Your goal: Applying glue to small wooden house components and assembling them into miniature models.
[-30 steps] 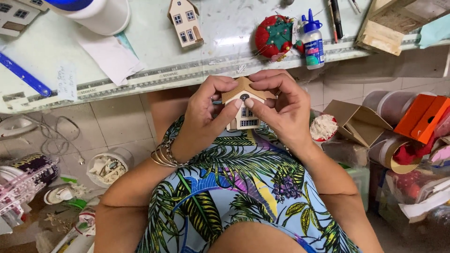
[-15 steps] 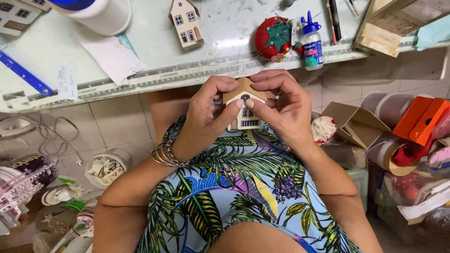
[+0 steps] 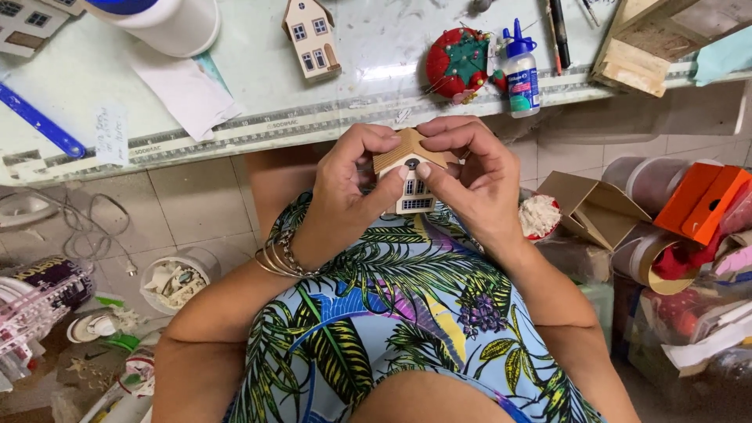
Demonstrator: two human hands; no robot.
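A small model house with cream walls, tiny windows and a tan wooden roof is held over my lap, just below the table edge. My left hand grips its left side, thumb against the front wall and fingers curled over the roof. My right hand clasps the right side, thumb on the front wall and fingertips pressing the roof ridge. Metal bracelets ring my left wrist.
On the pale table stand another model house, a red pincushion, a glue bottle, a white tub, a blue ruler and paper. Boxes, tape rolls and an orange case crowd the floor at right.
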